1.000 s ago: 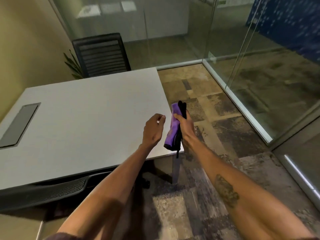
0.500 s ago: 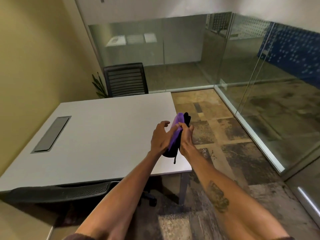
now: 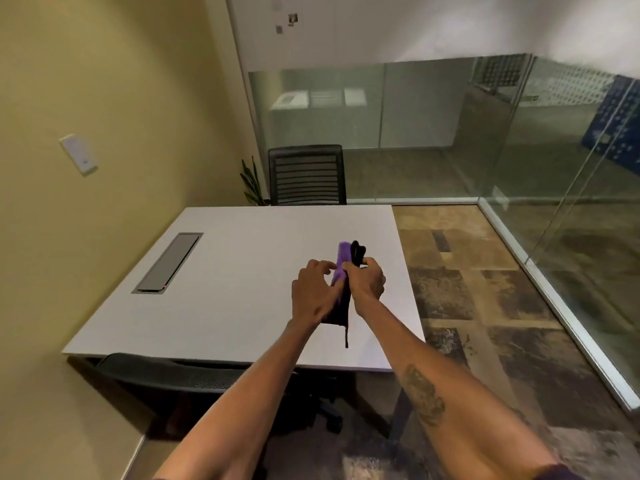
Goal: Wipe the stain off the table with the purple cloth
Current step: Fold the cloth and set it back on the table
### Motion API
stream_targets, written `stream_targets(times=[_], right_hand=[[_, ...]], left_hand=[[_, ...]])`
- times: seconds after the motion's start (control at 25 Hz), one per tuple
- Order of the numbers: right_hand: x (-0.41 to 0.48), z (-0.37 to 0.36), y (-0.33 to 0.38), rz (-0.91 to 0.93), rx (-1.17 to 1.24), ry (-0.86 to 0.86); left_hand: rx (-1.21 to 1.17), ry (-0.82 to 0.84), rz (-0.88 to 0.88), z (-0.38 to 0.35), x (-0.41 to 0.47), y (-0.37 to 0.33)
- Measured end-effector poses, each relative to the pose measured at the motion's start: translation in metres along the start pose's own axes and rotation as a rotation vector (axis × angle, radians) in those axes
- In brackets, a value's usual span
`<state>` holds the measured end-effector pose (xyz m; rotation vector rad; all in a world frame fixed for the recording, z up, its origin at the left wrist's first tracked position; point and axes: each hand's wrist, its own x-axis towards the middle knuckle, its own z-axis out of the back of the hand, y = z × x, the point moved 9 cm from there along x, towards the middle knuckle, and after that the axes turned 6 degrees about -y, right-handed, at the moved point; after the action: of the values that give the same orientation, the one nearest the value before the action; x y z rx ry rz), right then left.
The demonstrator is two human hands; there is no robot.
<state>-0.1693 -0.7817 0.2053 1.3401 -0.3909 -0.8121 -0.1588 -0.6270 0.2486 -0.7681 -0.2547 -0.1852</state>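
Purple cloth (image 3: 341, 261) bunched with something black, up in the air over the desk (image 3: 242, 271). Right hand (image 3: 367, 282) gripping both, left hand (image 3: 311, 296) pinching the purple. No stain spotted, so could easily wipe the wrong patch.

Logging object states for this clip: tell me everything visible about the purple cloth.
The purple cloth looks soft and fuzzy, bunched and upright, held in the air above the white table, not touching it. The right hand pinches it together with a black item; the left hand touches its left side. Its lower part is shadowed.
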Motion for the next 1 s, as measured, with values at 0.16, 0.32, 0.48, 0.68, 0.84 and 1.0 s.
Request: stream_targets(times=[0.16, 0.32, 0.48, 0.68, 0.84, 1.0], right_hand=[[-0.012, -0.068, 0.02, 0.006, -0.028, 0.056], [-0.036, -0.153, 0.04, 0.046, -0.033, 0.143], [-0.062, -0.244, 0.052, 0.007, 0.099, 0.331], [-0.082, -0.333, 0.039, -0.032, 0.016, 0.444], [-0.106, -0.406, -0.008, -0.094, -0.17, 0.542], [-0.148, -0.477, -0.033, -0.215, -0.04, 0.674]], left_hand=[[0.154, -0.014, -0.063, 0.033, 0.019, 0.04], [0.185, -0.082, 0.007, 0.08, 0.053, 0.103], [0.178, -0.152, 0.108, 0.132, 0.091, 0.171], [0.077, -0.21, 0.252, 0.193, 0.126, 0.266], [-0.078, -0.191, 0.345, 0.226, 0.138, 0.348], [-0.155, -0.15, 0.452, 0.243, 0.137, 0.433]])
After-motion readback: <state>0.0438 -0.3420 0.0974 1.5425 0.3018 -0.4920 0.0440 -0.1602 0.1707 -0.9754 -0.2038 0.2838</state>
